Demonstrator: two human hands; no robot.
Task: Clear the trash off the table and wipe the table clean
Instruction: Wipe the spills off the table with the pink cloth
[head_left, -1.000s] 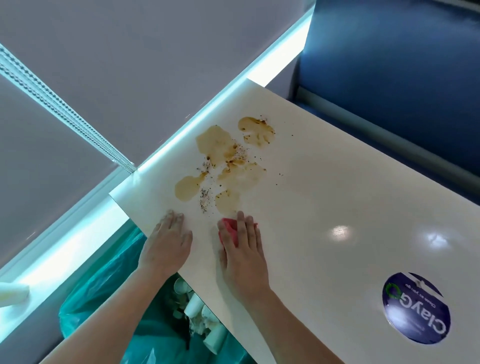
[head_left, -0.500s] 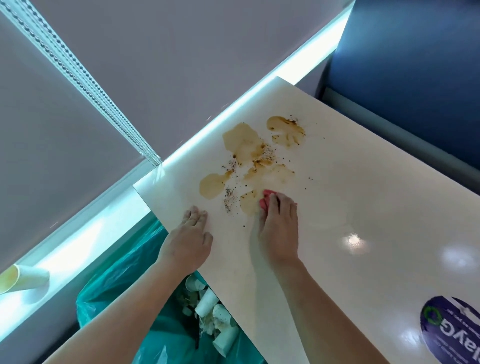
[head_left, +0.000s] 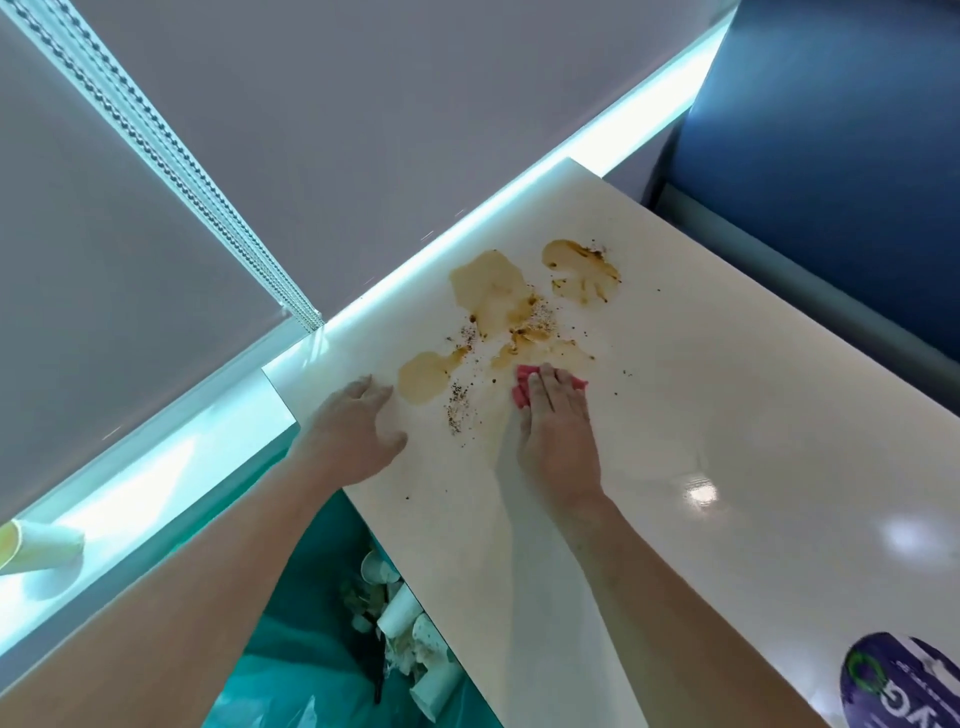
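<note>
A white table (head_left: 727, 415) carries brown liquid stains (head_left: 488, 286) and dark crumbs (head_left: 460, 405) near its far left corner. My right hand (head_left: 561, 431) lies flat with straight fingers on a pink cloth (head_left: 522, 392), pressing it onto the table at the near edge of the stains. Most of the cloth is hidden under the fingers. My left hand (head_left: 353, 431) rests open on the table's left edge, just beside the leftmost stain.
A green trash bag (head_left: 311, 649) with several white paper cups (head_left: 410, 618) hangs below the table's left edge. One paper cup (head_left: 36, 548) lies on the lit window ledge at far left. A blue seat (head_left: 831, 156) stands beyond the table. A round purple sticker (head_left: 904, 680) marks the near right.
My right hand has slid the pink cloth forward into the stained area. The lowest stain patch is smeared away. My left hand moved slightly forward along the edge.
</note>
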